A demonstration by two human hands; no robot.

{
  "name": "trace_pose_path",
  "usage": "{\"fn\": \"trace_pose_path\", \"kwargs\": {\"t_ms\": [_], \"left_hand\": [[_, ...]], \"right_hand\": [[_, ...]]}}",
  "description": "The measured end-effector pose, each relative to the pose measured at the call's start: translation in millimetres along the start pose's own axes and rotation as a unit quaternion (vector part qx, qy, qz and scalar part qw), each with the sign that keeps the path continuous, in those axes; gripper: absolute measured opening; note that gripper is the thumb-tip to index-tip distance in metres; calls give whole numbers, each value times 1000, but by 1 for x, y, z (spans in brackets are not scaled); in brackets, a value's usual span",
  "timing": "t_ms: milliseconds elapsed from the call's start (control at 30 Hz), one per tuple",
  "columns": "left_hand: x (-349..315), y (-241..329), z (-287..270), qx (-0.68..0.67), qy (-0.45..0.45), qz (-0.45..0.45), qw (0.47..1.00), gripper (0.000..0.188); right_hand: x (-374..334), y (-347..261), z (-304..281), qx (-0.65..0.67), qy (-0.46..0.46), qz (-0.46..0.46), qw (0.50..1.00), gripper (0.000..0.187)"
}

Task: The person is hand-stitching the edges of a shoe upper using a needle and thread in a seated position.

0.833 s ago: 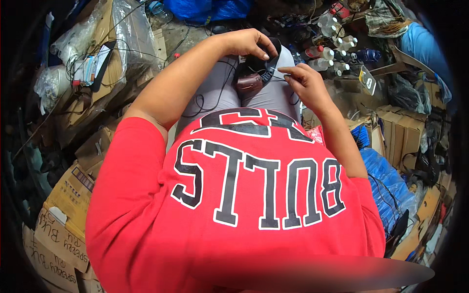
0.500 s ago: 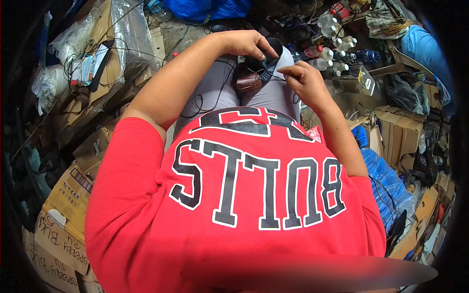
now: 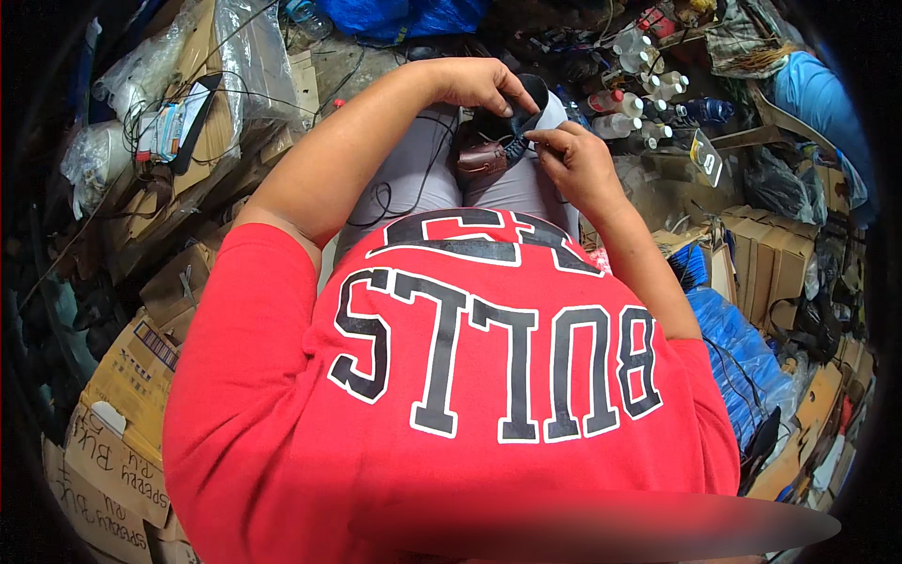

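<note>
Lower-left cardboard: flattened brown and yellow carton pieces (image 3: 132, 385), overlapping, with handwriting and print on them.
Upper-left pile: cardboard sheets partly covered by clear plastic wrap (image 3: 249, 70), with a crumpled clear plastic bag (image 3: 99, 155) farther left.
Top edge: a blue tarp (image 3: 404, 21) lies beyond the knees.
Lap: grey trousers (image 3: 413, 169) with a thin black cord (image 3: 383, 195) looping across the left thigh.
Left hand: the left hand (image 3: 481, 86) reaches over the shoe's far end, its fingers bent in a narrow grip on the dark collar.
Shoe: a brown leather lace-up shoe (image 3: 484, 162) lies over the lap between the two hands, brown toe toward the shirt, dark opening away from it.
Right hand: the right hand (image 3: 581, 162) is at the shoe's right side, thumb and forefinger drawn near each other beside the dark laces; I cannot tell whether anything is pinched there.
Bottles: a cluster of clear plastic bottles (image 3: 616, 127), mostly white-capped, beyond the right hand.
Right side: a blue plastic sheet (image 3: 738, 362) below a brown cardboard box (image 3: 770, 252).
Far right: a light blue cloth (image 3: 816, 99).
</note>
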State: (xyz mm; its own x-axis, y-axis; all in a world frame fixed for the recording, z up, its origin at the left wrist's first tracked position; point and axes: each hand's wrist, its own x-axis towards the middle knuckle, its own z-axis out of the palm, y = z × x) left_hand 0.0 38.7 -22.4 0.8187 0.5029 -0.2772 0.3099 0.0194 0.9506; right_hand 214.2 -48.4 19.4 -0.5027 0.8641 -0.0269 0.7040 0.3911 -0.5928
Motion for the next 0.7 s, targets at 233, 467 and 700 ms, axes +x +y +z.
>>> {"fn": "trace_pose_path", "kwargs": {"t_ms": [233, 467, 700], "left_hand": [[7, -2, 1, 79, 25, 46, 995, 40], [6, 0, 4, 78, 37, 25, 996, 45], [5, -5, 6, 110, 70, 54, 990, 43]], "right_hand": [[7, 36, 2, 220, -89, 100, 966, 18], [8, 52, 4, 357, -134, 146, 913, 20], [6, 57, 4, 401, -146, 150, 892, 19]]}}
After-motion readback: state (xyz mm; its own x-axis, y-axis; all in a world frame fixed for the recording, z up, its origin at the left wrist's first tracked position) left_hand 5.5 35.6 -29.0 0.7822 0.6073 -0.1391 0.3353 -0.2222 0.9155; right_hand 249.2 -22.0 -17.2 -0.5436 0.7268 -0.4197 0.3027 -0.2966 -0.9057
